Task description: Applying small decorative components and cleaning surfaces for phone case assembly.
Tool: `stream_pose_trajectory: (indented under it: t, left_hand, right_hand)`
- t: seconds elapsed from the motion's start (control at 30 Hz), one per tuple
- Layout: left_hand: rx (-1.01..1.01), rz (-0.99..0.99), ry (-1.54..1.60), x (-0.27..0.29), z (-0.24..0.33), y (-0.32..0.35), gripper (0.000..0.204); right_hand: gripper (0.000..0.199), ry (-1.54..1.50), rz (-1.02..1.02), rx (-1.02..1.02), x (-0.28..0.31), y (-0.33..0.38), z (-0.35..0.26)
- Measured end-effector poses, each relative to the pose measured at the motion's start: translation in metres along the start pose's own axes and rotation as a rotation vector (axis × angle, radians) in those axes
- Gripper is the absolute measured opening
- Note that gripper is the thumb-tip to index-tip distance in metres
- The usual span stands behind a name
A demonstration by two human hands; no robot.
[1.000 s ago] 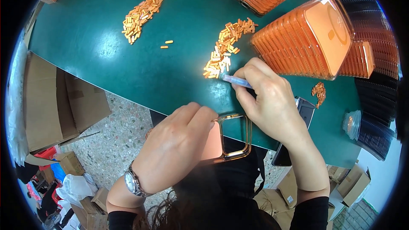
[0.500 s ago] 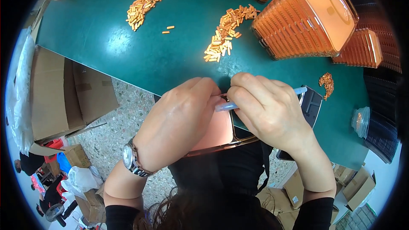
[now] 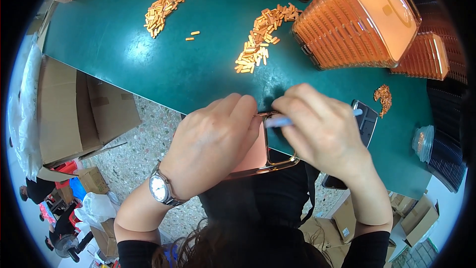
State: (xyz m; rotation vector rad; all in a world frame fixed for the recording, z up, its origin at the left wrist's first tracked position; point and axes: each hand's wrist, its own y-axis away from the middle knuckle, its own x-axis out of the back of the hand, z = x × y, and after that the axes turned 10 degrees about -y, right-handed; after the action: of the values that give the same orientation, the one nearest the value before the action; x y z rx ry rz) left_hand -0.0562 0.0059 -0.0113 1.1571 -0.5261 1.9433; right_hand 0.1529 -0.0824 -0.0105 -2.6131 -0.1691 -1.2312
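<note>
My left hand is closed round the far edge of a phone case with a pink-orange back and a shiny gold rim. The case is at the table's near edge, just in front of my body, with its camera opening toward my right hand. In my right hand is a slim pale blue, pen-like stick, its tip beside the case's upper rim. These fingers are slightly blurred, and my left fingertips are hidden behind the hand. Beyond lies a pile of small orange-gold strips.
Another strip pile lies far left, with two loose strips nearby. Stacked orange cases stand at the right. A dark phone, a heap of tiny copper-coloured pieces and a clear tub lie right. Cardboard boxes stand left.
My right hand has shifted slightly right, and the stick's tip has drawn away from my left fingers. My left hand has turned a little, still on the case.
</note>
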Motion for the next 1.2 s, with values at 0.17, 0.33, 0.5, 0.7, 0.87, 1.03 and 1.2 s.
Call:
stream_pose_trajectory:
  t: [0.17,0.33,0.5,0.7,0.87,1.03,1.2]
  left_hand:
    - [-0.011,-0.001,-0.041,0.0,0.002,-0.001,0.01]
    - [-0.01,-0.007,-0.015,-0.001,-0.001,0.001,0.009]
    - [0.024,-0.01,0.015,-0.001,0.001,0.003,0.01]
    - [0.027,0.059,-0.004,-0.004,0.002,0.005,0.01]
    - [0.089,-0.088,0.151,0.014,-0.005,0.01,0.01]
    - [0.042,0.006,0.112,0.018,-0.025,0.027,0.016]
    - [-0.075,0.07,0.076,0.015,-0.03,0.024,0.022]
  right_hand:
    - [0.045,0.013,-0.013,-0.111,0.01,0.004,-0.004]
    - [0.04,0.193,-0.067,0.022,-0.004,0.004,-0.009]
    - [0.033,0.213,-0.047,-0.02,-0.01,0.004,-0.015]
    - [0.03,0.216,-0.043,-0.087,-0.011,-0.002,-0.022]
    - [0.028,-0.168,-0.082,-0.222,0.007,-0.014,-0.022]
    - [0.025,-0.378,0.163,-0.2,-0.007,-0.07,-0.029]
    - [0.014,-0.084,0.178,-0.203,-0.043,-0.134,-0.007]
